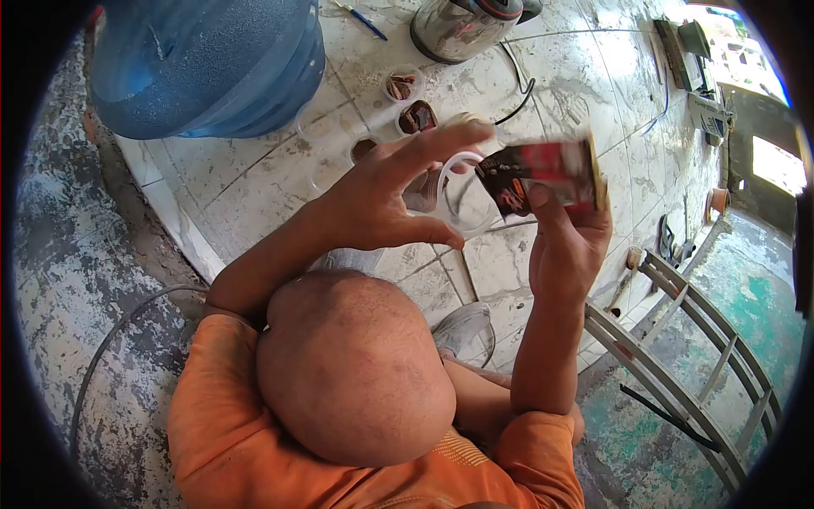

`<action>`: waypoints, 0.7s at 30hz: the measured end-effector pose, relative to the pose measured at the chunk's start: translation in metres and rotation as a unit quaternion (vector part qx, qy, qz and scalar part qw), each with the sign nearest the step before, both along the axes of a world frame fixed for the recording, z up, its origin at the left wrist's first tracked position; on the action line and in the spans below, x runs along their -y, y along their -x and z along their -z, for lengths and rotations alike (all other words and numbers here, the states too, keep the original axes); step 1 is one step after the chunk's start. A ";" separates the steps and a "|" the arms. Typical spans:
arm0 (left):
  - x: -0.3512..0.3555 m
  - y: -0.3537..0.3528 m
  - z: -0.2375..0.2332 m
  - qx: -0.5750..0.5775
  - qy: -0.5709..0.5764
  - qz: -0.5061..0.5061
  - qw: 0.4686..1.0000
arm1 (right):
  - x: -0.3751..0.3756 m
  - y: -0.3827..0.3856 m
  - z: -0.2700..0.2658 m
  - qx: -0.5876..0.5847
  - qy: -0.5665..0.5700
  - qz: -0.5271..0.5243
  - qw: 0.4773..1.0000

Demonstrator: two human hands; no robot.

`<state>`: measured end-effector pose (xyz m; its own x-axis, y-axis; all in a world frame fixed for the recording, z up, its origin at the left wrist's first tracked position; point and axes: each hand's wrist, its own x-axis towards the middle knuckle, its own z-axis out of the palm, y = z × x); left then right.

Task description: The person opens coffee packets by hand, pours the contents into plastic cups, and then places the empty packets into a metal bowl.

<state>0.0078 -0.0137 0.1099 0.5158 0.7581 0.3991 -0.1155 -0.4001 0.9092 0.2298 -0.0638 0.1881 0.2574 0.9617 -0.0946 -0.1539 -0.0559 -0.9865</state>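
My left hand [386, 182] is curved around the near side of a clear plastic cup [487, 222], its thumb and a fingertip at the rim and its index finger stretched out above. My right hand [572, 229] grips a dark and red packet [555, 165], blurred at its far end. The packet is tilted, with its narrow end over the cup's rim. Beyond my left hand stand small clear cups with dark contents, among them one with reddish-brown pieces [402, 86] and one with a dark red packet piece [416, 118].
A big blue water bottle [203, 72] stands at the upper left. An electric kettle [462, 32] and a blue pen [365, 20] lie beyond the cups on the tiled surface [560, 76]. A metal frame [678, 356] is at the right. A head and orange clothing fill the lower middle.
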 end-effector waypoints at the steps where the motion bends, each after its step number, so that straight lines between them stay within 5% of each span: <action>1: -0.001 0.001 0.000 -0.011 -0.053 0.004 0.999 | 0.001 -0.002 0.001 -0.007 0.012 -0.023 1.000; 8: -0.012 0.011 0.017 0.093 0.003 -0.052 0.994 | -0.005 0.004 0.005 -0.142 -0.049 0.024 0.988; 13: -0.055 0.032 0.037 -0.082 -0.053 -0.272 0.957 | -0.009 -0.002 0.001 -0.166 -0.019 0.067 0.984; 18: -0.091 0.027 0.080 -0.272 -0.102 -0.315 0.903 | -0.008 0.002 0.007 -0.121 0.005 0.091 0.989; 21: -0.101 0.024 0.110 -0.302 0.002 -0.342 0.890 | -0.006 -0.004 0.010 -0.122 0.008 0.060 0.991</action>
<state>-0.0159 0.0872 0.0002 0.0537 0.9779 0.2022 0.6644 -0.1862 0.7238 0.2339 -0.0573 0.1782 0.3374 0.9233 -0.1833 -0.3947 -0.0380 -0.9180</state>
